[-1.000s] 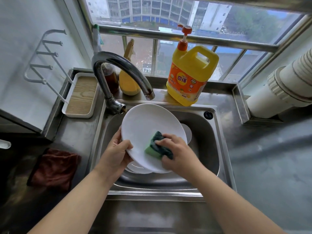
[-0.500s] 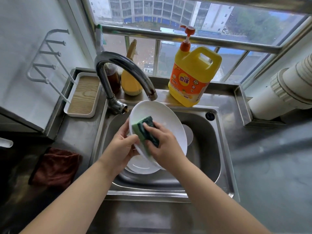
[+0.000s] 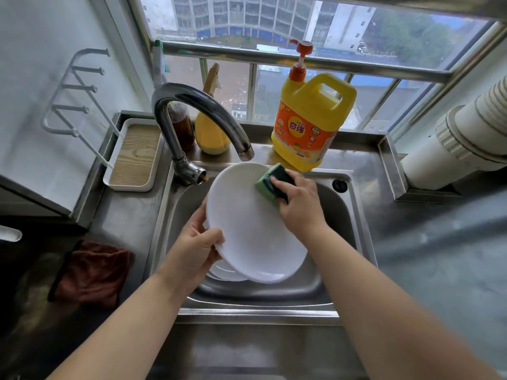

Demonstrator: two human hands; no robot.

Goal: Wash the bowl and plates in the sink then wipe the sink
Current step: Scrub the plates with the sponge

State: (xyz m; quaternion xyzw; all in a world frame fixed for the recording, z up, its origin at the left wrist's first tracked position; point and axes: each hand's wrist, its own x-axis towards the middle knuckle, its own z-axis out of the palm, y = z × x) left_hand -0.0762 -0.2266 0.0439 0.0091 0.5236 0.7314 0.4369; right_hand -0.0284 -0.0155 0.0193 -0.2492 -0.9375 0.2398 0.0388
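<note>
Head view: mid-frame over the sink (image 3: pixel 354 215), left hand (image 3: pixel 192 252) grips the plate (image 3: pixel 247 223); right hand (image 3: pixel 299 204) pinches a sponge (image 3: pixel 270 183) against it

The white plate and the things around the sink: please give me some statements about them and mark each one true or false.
1. The left hand holds the plate at its edge. True.
2. The right hand presses a sponge on the plate near its far rim. True.
3. Water is running from the tap. False: no stream shows under the spout.
4. The yellow soap jug lies on its side in the sink. False: it stands upright on the ledge behind the sink.
5. A dark red cloth lies on the counter left of the sink. True.
6. The sink holds no other dish. False: more white dishes lie under the held plate.
</note>
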